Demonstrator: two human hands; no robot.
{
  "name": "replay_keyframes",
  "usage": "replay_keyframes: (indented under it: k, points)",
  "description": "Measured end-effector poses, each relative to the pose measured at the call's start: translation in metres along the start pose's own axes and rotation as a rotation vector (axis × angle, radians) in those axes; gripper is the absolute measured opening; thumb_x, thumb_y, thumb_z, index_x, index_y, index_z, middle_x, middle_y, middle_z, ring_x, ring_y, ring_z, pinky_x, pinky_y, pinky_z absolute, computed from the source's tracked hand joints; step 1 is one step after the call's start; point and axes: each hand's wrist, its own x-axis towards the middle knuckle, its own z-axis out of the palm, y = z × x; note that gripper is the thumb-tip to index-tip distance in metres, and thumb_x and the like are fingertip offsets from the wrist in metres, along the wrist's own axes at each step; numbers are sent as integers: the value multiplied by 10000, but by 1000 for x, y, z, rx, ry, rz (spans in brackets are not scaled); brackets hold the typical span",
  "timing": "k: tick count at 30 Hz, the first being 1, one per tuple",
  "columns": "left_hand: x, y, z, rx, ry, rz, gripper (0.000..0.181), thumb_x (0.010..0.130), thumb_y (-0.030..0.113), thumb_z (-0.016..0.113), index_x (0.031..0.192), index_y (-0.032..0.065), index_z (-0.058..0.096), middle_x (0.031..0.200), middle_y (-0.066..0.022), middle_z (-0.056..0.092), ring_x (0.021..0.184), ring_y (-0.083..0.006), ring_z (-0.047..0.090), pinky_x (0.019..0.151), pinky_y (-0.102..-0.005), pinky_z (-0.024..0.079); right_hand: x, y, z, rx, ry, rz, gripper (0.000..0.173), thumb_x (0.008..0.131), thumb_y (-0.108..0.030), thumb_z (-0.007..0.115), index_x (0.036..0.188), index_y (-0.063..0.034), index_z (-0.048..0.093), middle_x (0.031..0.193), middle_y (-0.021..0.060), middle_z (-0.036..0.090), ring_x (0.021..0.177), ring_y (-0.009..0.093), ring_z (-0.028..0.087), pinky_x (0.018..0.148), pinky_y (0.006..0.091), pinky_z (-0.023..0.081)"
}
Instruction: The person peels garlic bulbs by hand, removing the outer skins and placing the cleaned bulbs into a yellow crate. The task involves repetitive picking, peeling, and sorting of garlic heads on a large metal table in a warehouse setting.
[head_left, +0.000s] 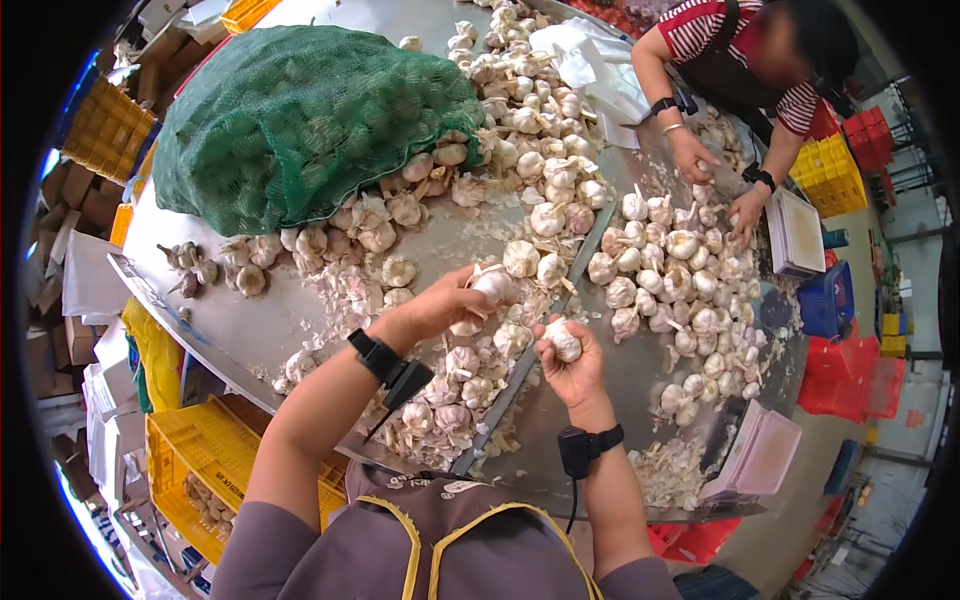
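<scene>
My left hand (450, 300) grips a garlic bulb (493, 286) between thumb and fingers, above the metal table (262, 322). In my right hand (577, 360) is another whitish garlic bulb (562, 341), cupped in the curled fingers. A raised metal strip (517, 375) runs across the table beneath and between my hands. Left of the strip lie loose bulbs (452, 418) and papery skins (345, 300). To its right a broad spread of pale bulbs (679, 281) covers part of the tabletop.
A bulging green mesh sack (315, 120) of garlic lies at the upper left. Across the table a person (720, 75) handles bulbs beside a white tray (796, 229). A pinkish plastic container (757, 450) stands at the right edge. A yellow crate (195, 457) sits below the table's left side.
</scene>
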Motion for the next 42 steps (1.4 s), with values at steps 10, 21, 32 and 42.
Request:
replay_keyframes:
  k: [10,21,32,42]
  points:
    - [-44,-43,29,-237,190,-103,418,947,334,624,1275,97,519,1243,-128,590,1017,-212,632,869,-327,551,-29,51,-14,-91,46,107,319,950,-246,568,1121,23,584,1010,190,661,859,287,694,675,315,641]
    - [-27,-27,149,1393,-22,253,617,810,245,750,1343,45,511,1219,-210,595,1111,-310,618,909,-413,515,-66,37,-32,20,-182,103,353,970,-286,525,1233,-51,538,1143,101,641,1030,255,651,906,421,543]
    - [-216,-89,17,806,970,365,428,765,6,741,1155,48,570,1043,-80,617,877,-137,629,702,-279,548,-29,22,-24,-1365,-72,-132,373,924,-281,645,1233,-75,617,1200,94,659,1051,224,662,890,367,529]
    - [-601,-214,-59,1501,2012,-512,485,893,240,679,1289,3,532,1301,-203,564,1205,-382,521,1041,-426,392,-32,-290,-64,-2104,880,-1303,460,758,-6,643,1208,-104,634,1243,170,591,1179,383,535,1040,437,415]
